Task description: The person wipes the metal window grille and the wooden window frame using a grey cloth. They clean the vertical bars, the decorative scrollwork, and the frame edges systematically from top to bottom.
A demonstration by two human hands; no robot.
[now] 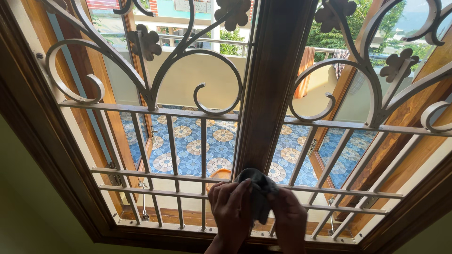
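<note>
Strong daylight pours in through the window (pixel 226 117), leaving the balcony floor (pixel 207 141) bright and sharp. The hands (pixel 256 214) and wooden frame (pixel 270 84) sit backlit and dim. The frame's edges bow with wide-angle distortion; focus stays crisp.

Glossy varnished wooden window frame (pixel 275 84), smooth cream-painted metal grille (pixel 188 113), soft dark matt cloth (pixel 258 188), patterned glazed floor tiles (pixel 197 141)

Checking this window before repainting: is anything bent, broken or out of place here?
Nothing stands out. The grille bars look straight and whole, and the wooden post looks sound. Both hands, left and right, hold a dark cloth at its base.
</note>
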